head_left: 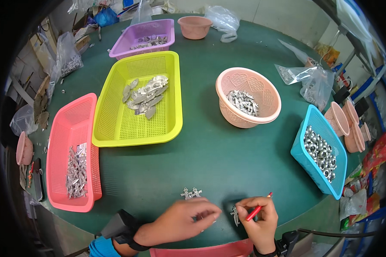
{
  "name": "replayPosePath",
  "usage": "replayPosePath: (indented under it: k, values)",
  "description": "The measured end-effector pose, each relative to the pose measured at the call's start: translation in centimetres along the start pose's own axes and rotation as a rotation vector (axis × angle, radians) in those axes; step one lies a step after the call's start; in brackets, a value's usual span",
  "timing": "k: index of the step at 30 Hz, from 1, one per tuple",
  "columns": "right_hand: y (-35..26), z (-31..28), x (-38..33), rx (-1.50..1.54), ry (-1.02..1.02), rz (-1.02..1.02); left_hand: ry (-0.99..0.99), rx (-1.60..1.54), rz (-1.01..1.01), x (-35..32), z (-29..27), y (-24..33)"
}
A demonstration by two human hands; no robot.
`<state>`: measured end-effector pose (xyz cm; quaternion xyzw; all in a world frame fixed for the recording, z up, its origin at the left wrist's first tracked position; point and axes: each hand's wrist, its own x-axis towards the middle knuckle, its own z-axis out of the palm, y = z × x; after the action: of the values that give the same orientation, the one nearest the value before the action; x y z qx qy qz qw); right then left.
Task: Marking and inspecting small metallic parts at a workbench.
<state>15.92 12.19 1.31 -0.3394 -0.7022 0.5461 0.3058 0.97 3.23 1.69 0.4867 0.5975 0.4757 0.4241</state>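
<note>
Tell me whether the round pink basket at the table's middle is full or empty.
Neither: the round pink basket is partly filled. A small heap of silver metal pieces lies at its bottom, most of its wall bare.

A round green table (210, 158) bears coloured baskets, plastic bags and small metal charms (191, 193).

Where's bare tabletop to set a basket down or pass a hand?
Biggest bare patch: green table between yellow basket, round pink basket, blue basket and both hands. Another behind the round basket, toward the small pink bowl. Crowded: left side with red basket; right rim with bags and stacked bowls.
</note>
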Motion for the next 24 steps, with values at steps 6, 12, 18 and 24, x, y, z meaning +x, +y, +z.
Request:
replayPosePath:
  k: [6,12,18,24]
  values:
    - [-1.9,-0.9,-1.3,-0.695,-0.184,-0.100,0.130,0.037,-0.040,0.4,-1.7,0.6]
    - [-1.9,-1.1,-1.4,-0.662,-0.187,-0.098,0.085,0.068,-0.015,0.3,-1.4,0.0]
    - [-2.2,-0.6,-1.5,-0.218,-0.174,-0.082,-0.124,-0.116,-0.075,0.0,0.2,-0.4]
    - [-0.6,0.8,-1.1,0.162,-0.111,-0.136,-0.169,-0.524,-0.241,-0.1,0.0,-1.3]
